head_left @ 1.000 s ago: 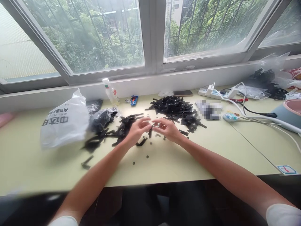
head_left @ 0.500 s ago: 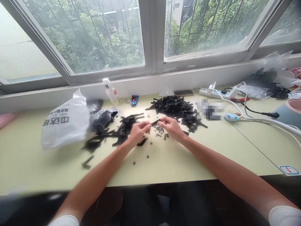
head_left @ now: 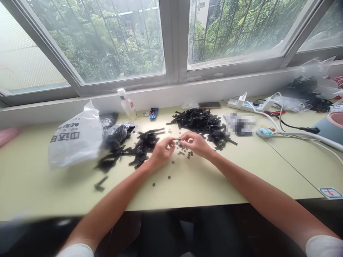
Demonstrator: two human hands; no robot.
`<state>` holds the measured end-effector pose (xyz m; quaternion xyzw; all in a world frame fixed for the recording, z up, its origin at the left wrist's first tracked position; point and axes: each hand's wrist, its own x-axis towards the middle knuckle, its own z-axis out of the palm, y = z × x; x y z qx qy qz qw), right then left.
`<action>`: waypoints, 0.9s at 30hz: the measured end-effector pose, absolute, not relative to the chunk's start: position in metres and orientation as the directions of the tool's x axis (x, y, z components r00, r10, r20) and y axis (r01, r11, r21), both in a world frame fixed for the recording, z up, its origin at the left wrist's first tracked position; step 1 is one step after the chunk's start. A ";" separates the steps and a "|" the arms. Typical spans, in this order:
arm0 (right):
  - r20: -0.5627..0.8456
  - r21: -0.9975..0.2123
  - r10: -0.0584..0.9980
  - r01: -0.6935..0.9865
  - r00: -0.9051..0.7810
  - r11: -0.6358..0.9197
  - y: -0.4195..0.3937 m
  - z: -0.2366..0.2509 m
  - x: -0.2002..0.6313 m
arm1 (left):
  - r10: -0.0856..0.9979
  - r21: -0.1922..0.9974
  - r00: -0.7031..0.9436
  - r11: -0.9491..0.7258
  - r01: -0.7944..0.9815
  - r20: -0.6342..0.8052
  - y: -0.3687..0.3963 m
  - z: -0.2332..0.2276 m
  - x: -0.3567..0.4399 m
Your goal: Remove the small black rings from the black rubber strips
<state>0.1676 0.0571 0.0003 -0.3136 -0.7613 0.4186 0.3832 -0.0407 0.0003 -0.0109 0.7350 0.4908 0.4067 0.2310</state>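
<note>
A black strip (head_left: 177,139) is pinched between my two hands; it is seen nearly edge-on and mostly covered by fingers. My left hand (head_left: 162,151) is closed at its left end, fingers curled. On the other end, my right hand (head_left: 195,143) is closed with thumb and forefinger together. Under and in front of the fingertips lie several small dark round pieces (head_left: 190,154) with what look like holes. A heap of black strips (head_left: 197,119) rises behind my right hand, and a smaller pile of black strips (head_left: 144,146) lies left of my left hand.
A white plastic bag (head_left: 76,139) and a clear bottle (head_left: 128,105) stand at the left. Toward the back are a blue packet (head_left: 153,113) and a phone (head_left: 209,105). On the right are a power strip (head_left: 243,104), cables and a blue-pink container (head_left: 331,128).
The black strip was plainly visible between my hands and is now turned and mostly hidden. My left hand has rolled and its fingers are curled more. My right hand has shifted only slightly.
</note>
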 end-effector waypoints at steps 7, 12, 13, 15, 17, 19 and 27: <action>0.132 -0.991 0.868 -0.056 -0.479 0.120 0.061 0.004 0.170 | 0.899 0.511 0.307 -0.432 0.744 0.313 0.004 -0.019 -0.038; 0.077 -0.997 0.877 -0.055 -0.474 0.058 0.064 0.001 0.169 | 0.893 0.539 0.300 -0.443 0.716 0.336 0.007 -0.022 -0.039; 0.065 -0.998 0.878 -0.037 -0.474 0.054 0.064 0.000 0.169 | 0.891 0.549 0.298 -0.447 0.706 0.343 0.007 -0.022 -0.039; 0.056 -0.998 0.871 -0.010 -0.488 0.058 0.063 -0.001 0.169 | 0.892 0.576 0.292 -0.447 0.685 0.345 0.008 -0.021 -0.040; 0.066 -0.997 0.859 -0.001 -0.508 0.077 0.062 -0.001 0.169 | 0.901 0.605 0.285 -0.432 0.669 0.327 0.008 -0.020 -0.041; 0.089 -0.995 0.852 -0.006 -0.516 0.101 0.060 0.001 0.169 | 0.909 0.623 0.283 -0.416 0.663 0.306 0.007 -0.019 -0.041; 0.106 -0.994 0.847 -0.062 -0.521 0.087 0.056 0.004 0.167 | 0.895 0.618 0.253 -0.438 0.653 0.366 0.004 -0.015 -0.039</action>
